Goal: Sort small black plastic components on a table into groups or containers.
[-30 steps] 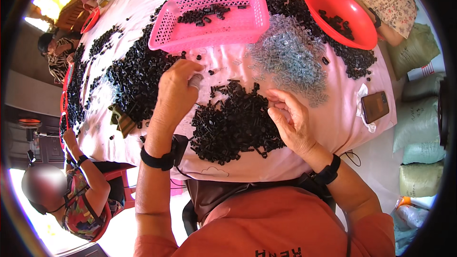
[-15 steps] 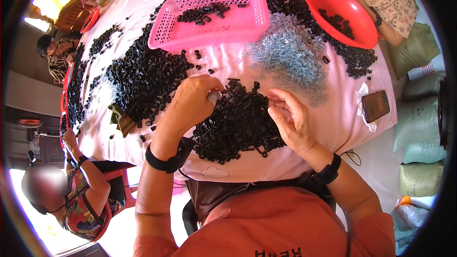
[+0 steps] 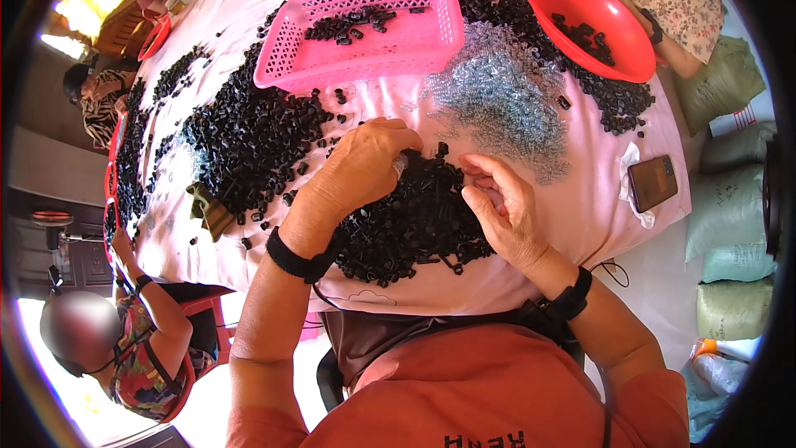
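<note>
left hand (image 3: pixel 358 168): fingers bent, cannot tell if pinching | under them: heap of small black rod-shaped plastic parts (image 3: pixel 414 228) | right hand (image 3: pixel 512 211): fingers half-curled, parted, heap beside them

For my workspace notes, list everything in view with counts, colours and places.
Small pieces: countless, black, heaped near and far, some in basket and bowl
Clear pieces: countless, clear, centre-right
Basket: one, pink, far middle
Bowl: one, red, far right
Phone: one, dark, right side
Tissue: one, white, by phone
Rag: one, greenish-brown, left
Tablecloth: one, pale pink, underneath
Sacks: several, greenish, right floor
Co-workers: four visible, mixed clothing, around table
Wristbands: two, black, person's wrists
Shirt: one, orange-red, bottom
Left hand: one, bare, over near heap
Right hand: one, bare, heap's right edge
</note>
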Demonstrator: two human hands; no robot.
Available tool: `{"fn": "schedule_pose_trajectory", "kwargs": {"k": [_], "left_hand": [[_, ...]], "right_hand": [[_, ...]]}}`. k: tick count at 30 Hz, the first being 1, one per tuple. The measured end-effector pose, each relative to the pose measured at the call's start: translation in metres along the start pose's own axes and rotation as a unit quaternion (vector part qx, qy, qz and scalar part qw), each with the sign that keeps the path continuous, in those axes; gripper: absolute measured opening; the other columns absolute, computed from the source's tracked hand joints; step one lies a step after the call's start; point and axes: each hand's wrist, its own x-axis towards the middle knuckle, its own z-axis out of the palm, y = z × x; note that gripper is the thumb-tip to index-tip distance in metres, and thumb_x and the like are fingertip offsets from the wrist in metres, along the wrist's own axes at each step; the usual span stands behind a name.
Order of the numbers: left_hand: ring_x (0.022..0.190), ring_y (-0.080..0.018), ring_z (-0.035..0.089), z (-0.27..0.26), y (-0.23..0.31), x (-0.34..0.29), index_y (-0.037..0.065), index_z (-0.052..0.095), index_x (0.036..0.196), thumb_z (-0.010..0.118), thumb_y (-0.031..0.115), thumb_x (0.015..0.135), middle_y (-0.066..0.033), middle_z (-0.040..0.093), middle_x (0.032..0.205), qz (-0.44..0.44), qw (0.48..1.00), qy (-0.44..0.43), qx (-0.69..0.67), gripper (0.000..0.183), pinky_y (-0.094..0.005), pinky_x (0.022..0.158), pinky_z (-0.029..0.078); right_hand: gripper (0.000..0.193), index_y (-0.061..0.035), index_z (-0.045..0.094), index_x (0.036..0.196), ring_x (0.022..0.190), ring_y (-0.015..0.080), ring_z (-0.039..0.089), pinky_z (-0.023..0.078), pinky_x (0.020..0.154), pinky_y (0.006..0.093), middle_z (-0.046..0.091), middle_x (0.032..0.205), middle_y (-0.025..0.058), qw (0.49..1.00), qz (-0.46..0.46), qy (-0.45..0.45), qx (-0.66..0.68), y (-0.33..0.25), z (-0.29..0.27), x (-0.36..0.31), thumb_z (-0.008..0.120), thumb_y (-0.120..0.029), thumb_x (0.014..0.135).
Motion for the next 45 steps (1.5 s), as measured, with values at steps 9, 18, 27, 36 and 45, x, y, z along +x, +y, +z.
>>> {"fn": "schedule_pose_trajectory", "kwargs": {"k": [9, 18, 27, 36, 45], "left_hand": [[0.09, -0.0333, 0.072, 0.003, -0.01, -0.003, 0.0, 0.073, 0.102, 0.062, -0.009, 0.082, -0.0161, 0.073, 0.099, -0.039, 0.999, 0.026, -0.02, 0.025, -0.0399, 0.084, 0.056], [0.087, -0.0115, 0.068, -0.005, -0.02, -0.01, -0.002, 0.072, 0.114, 0.06, -0.007, 0.093, -0.0046, 0.072, 0.097, -0.206, 0.927, 0.003, -0.314, 0.025, -0.028, 0.081, 0.054], [0.091, -0.0243, 0.071, -0.015, -0.042, -0.022, 0.0, 0.072, 0.112, 0.061, -0.007, 0.088, -0.0126, 0.073, 0.101, -0.148, 0.978, 0.145, -0.021, 0.028, -0.0333, 0.082, 0.054], [0.095, -0.038, 0.068, -0.001, -0.016, -0.014, 0.005, 0.077, 0.094, 0.063, -0.009, 0.077, -0.0156, 0.07, 0.097, -0.062, 0.996, 0.059, -0.025, 0.026, -0.0432, 0.085, 0.054], [0.092, -0.0359, 0.067, -0.014, -0.045, -0.025, 0.004, 0.075, 0.093, 0.063, -0.013, 0.075, -0.0143, 0.066, 0.093, -0.069, 0.988, 0.078, 0.117, 0.028, -0.0415, 0.083, 0.053]], "right_hand": [[0.041, 0.002, 0.061, 0.131, 0.111, 0.0238, 0.069, 0.056, 0.094, 0.0347, 0.069, 0.122, 0.0166, 1.0, 0.006, 0.004, 0.0, 0.001, 0.001, 0.0, 0.073, -0.017, 0.097], [0.041, 0.0022, 0.061, 0.131, 0.11, 0.0246, 0.069, 0.055, 0.095, 0.0352, 0.069, 0.122, 0.0169, 1.0, -0.004, 0.004, -0.007, 0.003, 0.0, 0.001, 0.072, -0.019, 0.098], [0.04, 0.0021, 0.062, 0.13, 0.109, 0.0236, 0.069, 0.055, 0.095, 0.0348, 0.069, 0.122, 0.0162, 1.0, -0.01, 0.005, -0.016, 0.001, 0.0, 0.001, 0.072, -0.02, 0.098], [0.042, 0.0018, 0.061, 0.132, 0.109, 0.0231, 0.068, 0.056, 0.094, 0.0346, 0.069, 0.123, 0.016, 1.0, 0.002, 0.002, -0.003, 0.001, 0.0, 0.001, 0.072, -0.019, 0.098], [0.041, 0.0012, 0.062, 0.131, 0.109, 0.0225, 0.068, 0.055, 0.095, 0.0342, 0.069, 0.123, 0.0152, 1.0, -0.001, 0.005, -0.015, 0.0, 0.0, 0.001, 0.073, -0.019, 0.097]]}}
